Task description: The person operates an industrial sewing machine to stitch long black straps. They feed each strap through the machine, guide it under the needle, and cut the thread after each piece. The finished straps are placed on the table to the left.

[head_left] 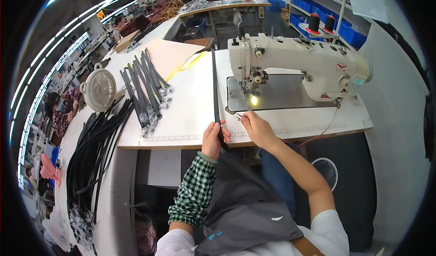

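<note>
My left hand is closed around a long black strap, near the table's front edge. The strap runs straight away across the white tabletop, and its near end hangs over the edge. A little to the right, my right hand pinches a small pointed metal tool, mostly hidden in the fingers. That tool's tip points left, toward the strap, without touching it. Just beyond my right hand stands a white sewing machine, its lamp lit beside the needle area over a metal bed plate.
Left on the table lie dark short straps with plastic-wrapped ends and a round fan. A bundle of long black straps drapes beyond them. Two dark thread spools stand behind the machine. A reddish cord hangs at the right edge.
</note>
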